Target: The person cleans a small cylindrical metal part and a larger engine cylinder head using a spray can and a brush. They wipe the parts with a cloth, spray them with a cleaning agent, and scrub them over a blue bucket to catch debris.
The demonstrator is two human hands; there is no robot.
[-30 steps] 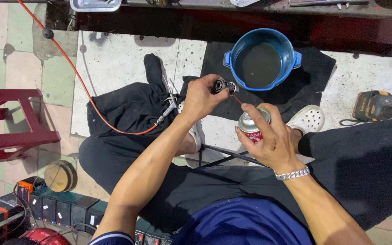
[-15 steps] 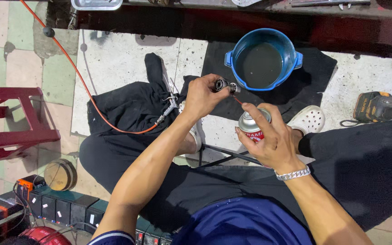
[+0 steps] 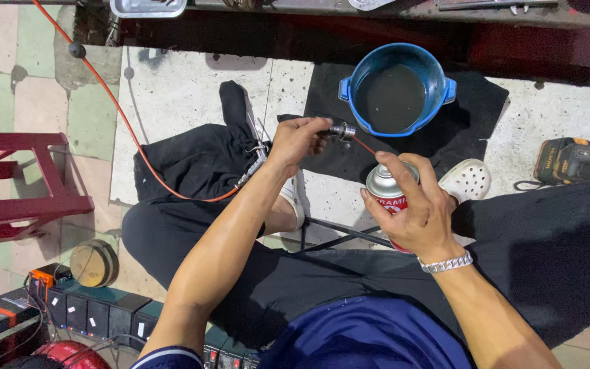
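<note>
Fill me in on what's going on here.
A seated person holds a small metal part in the left hand, just in front of a blue bucket of dark liquid. The right hand grips a spray can, forefinger on its top, with the thin red straw aimed at the part. An orange hose and a cordless power tool lie on the floor nearby.

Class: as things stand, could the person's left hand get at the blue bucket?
Probably not freely: the left hand is pinching a small metal part. The blue bucket sits just beyond, unobstructed.
</note>
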